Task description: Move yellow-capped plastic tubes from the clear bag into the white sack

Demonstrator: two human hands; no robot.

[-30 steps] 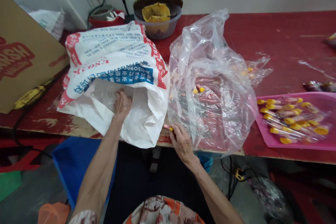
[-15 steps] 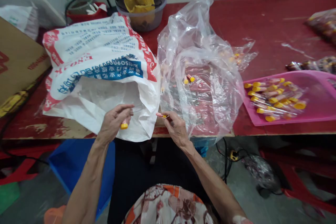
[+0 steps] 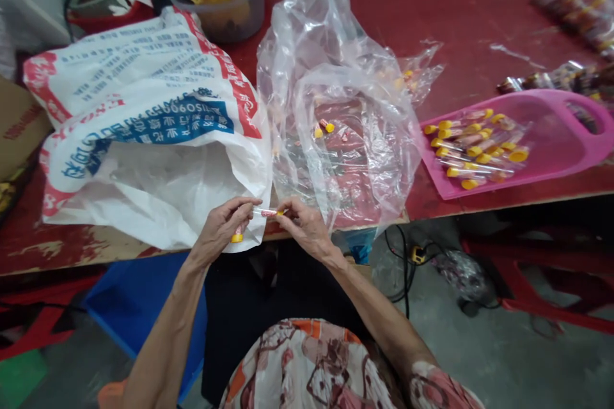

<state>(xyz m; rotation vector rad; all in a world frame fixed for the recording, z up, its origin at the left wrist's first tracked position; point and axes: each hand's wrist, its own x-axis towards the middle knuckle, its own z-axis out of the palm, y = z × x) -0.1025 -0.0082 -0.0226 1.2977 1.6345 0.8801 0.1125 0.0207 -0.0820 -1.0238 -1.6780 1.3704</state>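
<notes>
My left hand (image 3: 225, 225) is closed at the front edge of the table. Its fingertips pinch the clear end of a slim tube (image 3: 267, 212) with a red-and-white part inside. A second tube with a yellow cap (image 3: 236, 238) is tucked under its fingers, cap down. Opposite, my right hand (image 3: 304, 225) pinches the yellow end of the slim tube, so it lies level between both hands. The open white printed sack (image 3: 158, 172) lies behind my left hand. Behind my right hand is a clear plastic bag (image 3: 364, 160) holding two small yellow-ended pieces (image 3: 325, 128).
A pink scoop-shaped tray (image 3: 551, 160) at right holds several yellow-capped tubes (image 3: 474, 140). Filled clear bags (image 3: 580, 3) lie at the back right. A round plastic tub (image 3: 235, 13) stands at the back. Below the table is a blue bin (image 3: 139, 307).
My hands have come together, and the red-and-white piece in my right hand now meets the clear tube in my left. The whole view has shifted, with table things appearing further left and up.
</notes>
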